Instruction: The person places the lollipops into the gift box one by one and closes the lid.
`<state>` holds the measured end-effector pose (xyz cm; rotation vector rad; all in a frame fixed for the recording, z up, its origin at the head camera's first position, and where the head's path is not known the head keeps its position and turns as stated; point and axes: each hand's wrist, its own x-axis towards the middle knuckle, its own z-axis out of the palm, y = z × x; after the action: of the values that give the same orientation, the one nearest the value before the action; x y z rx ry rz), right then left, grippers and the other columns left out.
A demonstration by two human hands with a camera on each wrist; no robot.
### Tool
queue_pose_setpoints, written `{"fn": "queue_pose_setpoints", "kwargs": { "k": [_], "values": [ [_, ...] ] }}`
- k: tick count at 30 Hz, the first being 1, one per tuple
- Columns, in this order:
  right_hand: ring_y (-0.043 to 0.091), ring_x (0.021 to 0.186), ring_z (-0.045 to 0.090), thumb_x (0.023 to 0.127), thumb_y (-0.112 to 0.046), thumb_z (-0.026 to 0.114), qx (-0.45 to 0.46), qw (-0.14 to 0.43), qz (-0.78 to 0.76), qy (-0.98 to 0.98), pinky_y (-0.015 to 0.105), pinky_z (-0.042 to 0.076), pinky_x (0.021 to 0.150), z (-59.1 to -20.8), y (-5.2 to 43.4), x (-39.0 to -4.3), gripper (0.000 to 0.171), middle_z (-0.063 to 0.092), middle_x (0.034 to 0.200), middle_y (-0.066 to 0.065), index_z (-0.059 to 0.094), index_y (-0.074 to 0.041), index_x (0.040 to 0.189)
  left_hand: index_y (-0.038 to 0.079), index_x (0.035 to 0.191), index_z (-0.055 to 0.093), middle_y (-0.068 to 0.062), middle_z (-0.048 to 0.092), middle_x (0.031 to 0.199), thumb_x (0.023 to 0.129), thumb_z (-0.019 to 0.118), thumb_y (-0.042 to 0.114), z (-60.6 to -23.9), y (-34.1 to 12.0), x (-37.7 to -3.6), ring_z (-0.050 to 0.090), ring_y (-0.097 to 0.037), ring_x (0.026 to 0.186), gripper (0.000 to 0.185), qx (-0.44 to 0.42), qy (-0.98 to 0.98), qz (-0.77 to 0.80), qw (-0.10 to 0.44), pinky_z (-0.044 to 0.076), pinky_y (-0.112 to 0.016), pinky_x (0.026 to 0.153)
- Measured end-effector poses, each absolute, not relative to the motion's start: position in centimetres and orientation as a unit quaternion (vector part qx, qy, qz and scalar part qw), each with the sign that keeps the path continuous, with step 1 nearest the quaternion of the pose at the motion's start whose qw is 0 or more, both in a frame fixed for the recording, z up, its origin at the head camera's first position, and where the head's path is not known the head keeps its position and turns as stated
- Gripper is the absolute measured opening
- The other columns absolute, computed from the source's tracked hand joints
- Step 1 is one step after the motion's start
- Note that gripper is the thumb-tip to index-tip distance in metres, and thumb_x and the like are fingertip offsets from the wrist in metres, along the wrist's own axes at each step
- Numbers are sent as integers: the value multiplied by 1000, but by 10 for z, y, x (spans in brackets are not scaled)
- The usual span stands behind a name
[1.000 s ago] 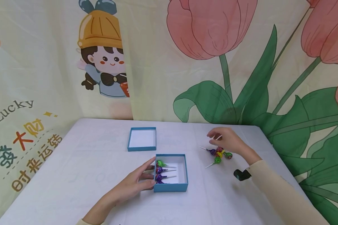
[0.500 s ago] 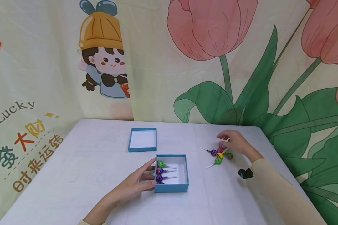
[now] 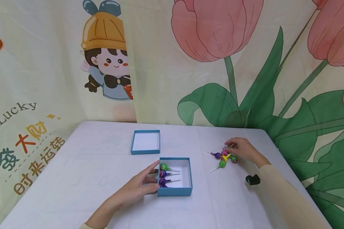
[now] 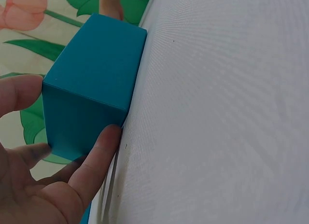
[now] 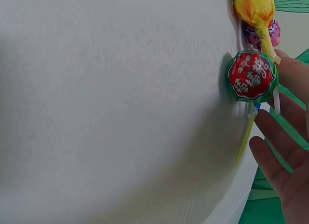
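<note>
Pinching a lollipop (image 3: 225, 152) in the loose pile, right hand (image 3: 242, 148) fingers curl; its stick's direction is unclear.

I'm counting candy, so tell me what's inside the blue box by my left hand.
Inside the blue box, lollipops lie in a column along its left side, sticks pointing right: one green on top, purple ones below. The near wall partly covers the lowest, so the count is unclear. The left hand touches the box's left wall.

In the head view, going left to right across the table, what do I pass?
Left hand → open teal cardboard box with wrapped lollipops inside → loose pile of wrapped lollipops → right hand. The shallow teal box lid overlaps, so it is omitted.
</note>
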<state>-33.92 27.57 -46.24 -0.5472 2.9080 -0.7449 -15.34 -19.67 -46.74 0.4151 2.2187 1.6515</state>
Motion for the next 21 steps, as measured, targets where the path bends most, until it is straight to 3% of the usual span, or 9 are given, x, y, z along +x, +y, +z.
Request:
{"fn": "queue_pose_setpoints", "kwargs": {
  "k": [21],
  "values": [
    [26, 106, 68, 98, -19, 79, -170, 61, -234, 955, 47, 60, 97, -465, 288, -337, 33, 75, 114, 5, 74, -9, 129, 27, 171, 21, -21, 37, 166, 104, 69, 27, -466, -196, -153, 54, -38, 139, 83, 145, 787, 576, 170, 52, -55, 109]
  ]
}}
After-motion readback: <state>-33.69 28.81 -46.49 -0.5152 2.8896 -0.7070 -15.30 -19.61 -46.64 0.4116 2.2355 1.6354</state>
